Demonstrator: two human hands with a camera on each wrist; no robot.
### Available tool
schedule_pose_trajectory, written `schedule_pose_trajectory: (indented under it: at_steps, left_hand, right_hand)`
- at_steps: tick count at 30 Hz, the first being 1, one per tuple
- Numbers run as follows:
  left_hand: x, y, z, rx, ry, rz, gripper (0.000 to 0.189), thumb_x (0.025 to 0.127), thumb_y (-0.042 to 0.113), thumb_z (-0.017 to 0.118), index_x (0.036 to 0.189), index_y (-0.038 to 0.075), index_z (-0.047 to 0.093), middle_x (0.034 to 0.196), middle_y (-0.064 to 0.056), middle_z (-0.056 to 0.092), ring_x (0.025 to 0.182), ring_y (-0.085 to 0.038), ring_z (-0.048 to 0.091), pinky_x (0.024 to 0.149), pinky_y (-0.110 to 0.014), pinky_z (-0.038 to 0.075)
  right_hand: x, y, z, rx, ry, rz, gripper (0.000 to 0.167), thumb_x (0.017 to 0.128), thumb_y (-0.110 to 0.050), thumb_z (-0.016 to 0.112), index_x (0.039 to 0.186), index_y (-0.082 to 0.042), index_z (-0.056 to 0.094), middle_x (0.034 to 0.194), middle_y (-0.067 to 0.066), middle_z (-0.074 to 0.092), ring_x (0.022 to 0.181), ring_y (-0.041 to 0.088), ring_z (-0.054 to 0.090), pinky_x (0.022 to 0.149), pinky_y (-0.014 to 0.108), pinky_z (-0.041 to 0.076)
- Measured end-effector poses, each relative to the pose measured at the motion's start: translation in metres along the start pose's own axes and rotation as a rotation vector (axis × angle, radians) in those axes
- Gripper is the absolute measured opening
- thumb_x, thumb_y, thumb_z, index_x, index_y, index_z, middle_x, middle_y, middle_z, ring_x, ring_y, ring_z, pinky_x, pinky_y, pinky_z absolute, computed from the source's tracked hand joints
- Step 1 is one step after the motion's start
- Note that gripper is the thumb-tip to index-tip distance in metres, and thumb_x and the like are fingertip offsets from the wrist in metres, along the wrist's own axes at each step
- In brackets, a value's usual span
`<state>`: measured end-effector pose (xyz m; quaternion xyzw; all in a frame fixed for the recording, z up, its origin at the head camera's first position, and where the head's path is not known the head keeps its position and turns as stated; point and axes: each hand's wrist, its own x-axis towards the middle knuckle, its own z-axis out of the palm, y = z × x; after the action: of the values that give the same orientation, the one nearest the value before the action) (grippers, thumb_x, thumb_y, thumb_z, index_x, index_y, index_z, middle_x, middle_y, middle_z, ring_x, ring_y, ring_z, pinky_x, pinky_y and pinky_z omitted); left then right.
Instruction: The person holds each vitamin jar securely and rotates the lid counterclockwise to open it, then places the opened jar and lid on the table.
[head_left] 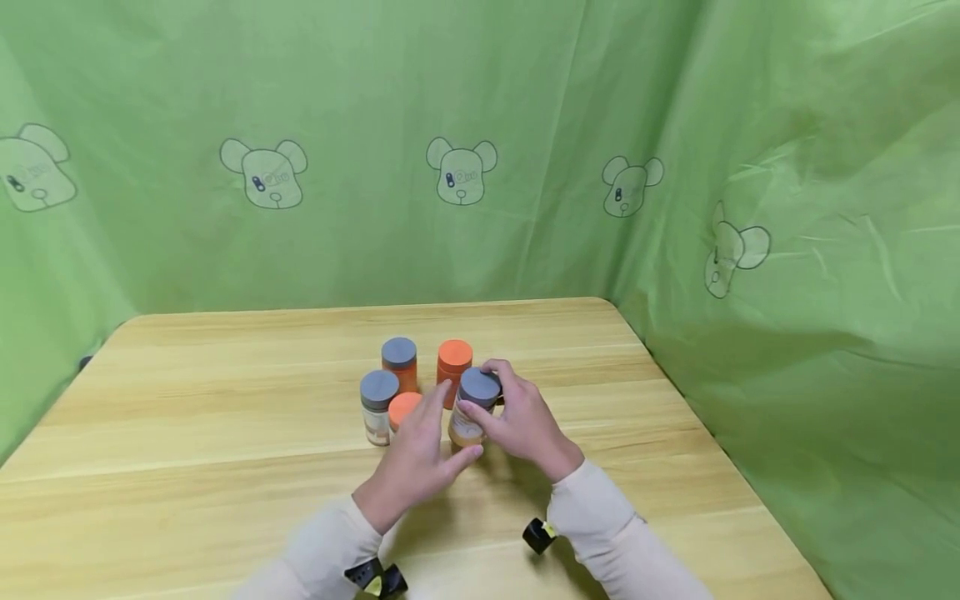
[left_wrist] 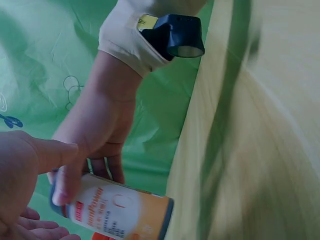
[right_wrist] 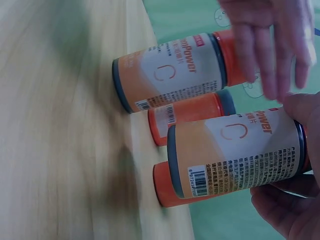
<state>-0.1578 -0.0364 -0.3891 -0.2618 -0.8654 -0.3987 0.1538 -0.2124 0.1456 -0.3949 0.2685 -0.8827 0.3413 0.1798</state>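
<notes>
Gripping a gray-lidded jar [head_left: 467, 428] by its top, the right hand [head_left: 529, 423] has it just right of the far orange-lidded jar [head_left: 454, 358]. The left hand [head_left: 415, 467] holds nothing. That jar looks light, hard and slick; the top seems best to hold.

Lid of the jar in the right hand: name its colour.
The lid is bluish grey, clearest in the head view.

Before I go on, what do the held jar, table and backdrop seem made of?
Jar: probably plastic; its grey lid looks matte, evenly coloured, no metallic glint. Table: wood or wood-look laminate, smooth, with pale grain. Backdrop: thin fabric or plastic sheeting, softly shiny, judging by its creases.
</notes>
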Motion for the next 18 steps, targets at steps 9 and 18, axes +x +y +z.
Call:
schedule_pose_trajectory:
  at_steps: [9,18]
  left_hand:
    - [0.003,-0.006,0.015,-0.031,-0.055,-0.066,0.093,0.08,0.033,0.08,0.144,-0.01,0.029,0.135,-0.025,0.05,0.12,-0.037,0.053,0.097,-0.047,0.044]
    - [0.007,-0.006,0.028,0.024,0.086,0.001,0.066,0.073,0.032,0.085,0.121,0.002,0.051,0.1,-0.006,0.064,0.087,-0.019,0.066,0.075,-0.035,0.054]
  right_hand:
    - [-0.008,-0.01,-0.011,0.062,0.003,-0.005,0.05,0.083,-0.024,0.077,0.12,-0.004,0.048,0.1,0.01,0.065,0.082,0.017,0.065,0.07,0.03,0.054]
    - [-0.013,-0.017,-0.014,0.137,0.012,-0.017,0.049,0.084,-0.024,0.076,0.12,-0.006,0.048,0.104,0.009,0.064,0.084,0.018,0.066,0.072,0.031,0.055]
